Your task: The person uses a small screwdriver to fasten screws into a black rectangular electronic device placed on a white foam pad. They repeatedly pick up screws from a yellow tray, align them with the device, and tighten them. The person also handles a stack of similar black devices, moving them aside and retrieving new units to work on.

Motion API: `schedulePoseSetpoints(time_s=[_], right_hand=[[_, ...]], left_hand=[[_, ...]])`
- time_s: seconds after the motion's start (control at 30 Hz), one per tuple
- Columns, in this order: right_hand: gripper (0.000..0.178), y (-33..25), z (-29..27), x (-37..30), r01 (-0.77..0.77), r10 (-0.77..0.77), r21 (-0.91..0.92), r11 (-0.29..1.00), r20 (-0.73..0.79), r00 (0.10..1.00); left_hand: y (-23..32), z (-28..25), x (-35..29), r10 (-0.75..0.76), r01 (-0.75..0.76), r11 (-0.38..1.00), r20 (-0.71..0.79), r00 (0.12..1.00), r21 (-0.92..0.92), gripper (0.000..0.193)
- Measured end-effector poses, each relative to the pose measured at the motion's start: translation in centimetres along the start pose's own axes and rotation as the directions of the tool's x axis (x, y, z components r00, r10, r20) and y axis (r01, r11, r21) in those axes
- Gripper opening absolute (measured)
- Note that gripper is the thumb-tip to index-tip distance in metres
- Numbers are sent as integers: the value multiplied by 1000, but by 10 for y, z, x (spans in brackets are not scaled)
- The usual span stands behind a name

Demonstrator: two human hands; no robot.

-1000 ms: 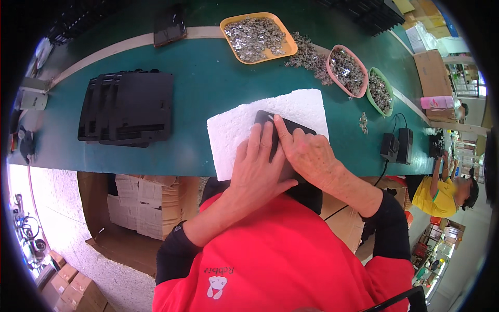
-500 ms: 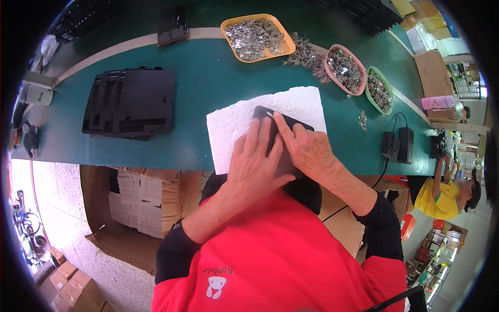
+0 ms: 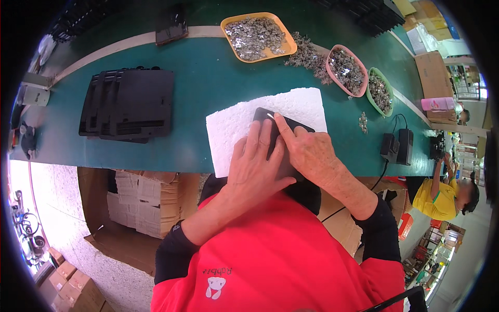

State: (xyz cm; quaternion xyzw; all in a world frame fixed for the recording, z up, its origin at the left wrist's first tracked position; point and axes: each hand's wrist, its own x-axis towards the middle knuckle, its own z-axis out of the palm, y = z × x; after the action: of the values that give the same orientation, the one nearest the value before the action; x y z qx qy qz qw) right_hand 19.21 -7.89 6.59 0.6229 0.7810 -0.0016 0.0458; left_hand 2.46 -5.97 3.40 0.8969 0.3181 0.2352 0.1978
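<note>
A black plastic panel point(image 3: 297, 124) lies tilted on a white foam block point(image 3: 228, 122) at the table's near edge, largely covered by my hands. My left hand point(image 3: 257, 158) rests flat across it, fingers stretched out and thumb spread to the right. From the right, my right hand point(image 3: 312, 153) reaches in with its index finger straight, the tip pressing near the panel's far corner. The other fingers of that hand are bent, their undersides hidden. Beside the index fingertip shows a small white mark point(image 3: 270, 116); I cannot tell what it is.
Overlapping black plastic panels point(image 3: 138, 104) lie at left. Small metal parts fill a yellow tray point(image 3: 291, 44), a pink basket point(image 3: 347, 93) and a green basket point(image 3: 387, 112); more lie loose point(image 3: 306, 54). Black power adapters point(image 3: 405, 145) sit at right. A person in yellow point(image 3: 436, 200) is beyond.
The view has shifted slightly. Both hands stay in nearly the same place on the panel, with my right index finger still against its far corner.
</note>
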Motion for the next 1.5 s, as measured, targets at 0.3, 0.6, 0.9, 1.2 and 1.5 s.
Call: schedulePoseSetpoints(time_s=[0.3, 0.6, 0.9, 1.2, 1.5], right_hand=[[57, -10, -8, 7, -88, 85, 31, 996, 90, 992], [45, -7, -38, 29, -83, 43, 117, 990, 307, 951], [26, 5, -60, 58, -71, -26, 160, 984, 533, 846], [28, 14, -46, 40, -36, -38, 190, 981, 371, 928], [25, 2, -40, 31, -122, 52, 225, 967, 292, 955]], left_hand=[[-1, 4, 0, 4, -4, 1000, -40, 999, 0, 86], [-2, 2, 1, 18, -19, 999, -23, 1000, -42, 83], [-2, 5, -2, -11, 11, 1000, 0, 1000, -24, 84], [1, 4, -1, 35, -33, 999, -48, 998, 40, 83], [3, 2, -1, 19, -19, 1000, -11, 1000, 16, 83]])
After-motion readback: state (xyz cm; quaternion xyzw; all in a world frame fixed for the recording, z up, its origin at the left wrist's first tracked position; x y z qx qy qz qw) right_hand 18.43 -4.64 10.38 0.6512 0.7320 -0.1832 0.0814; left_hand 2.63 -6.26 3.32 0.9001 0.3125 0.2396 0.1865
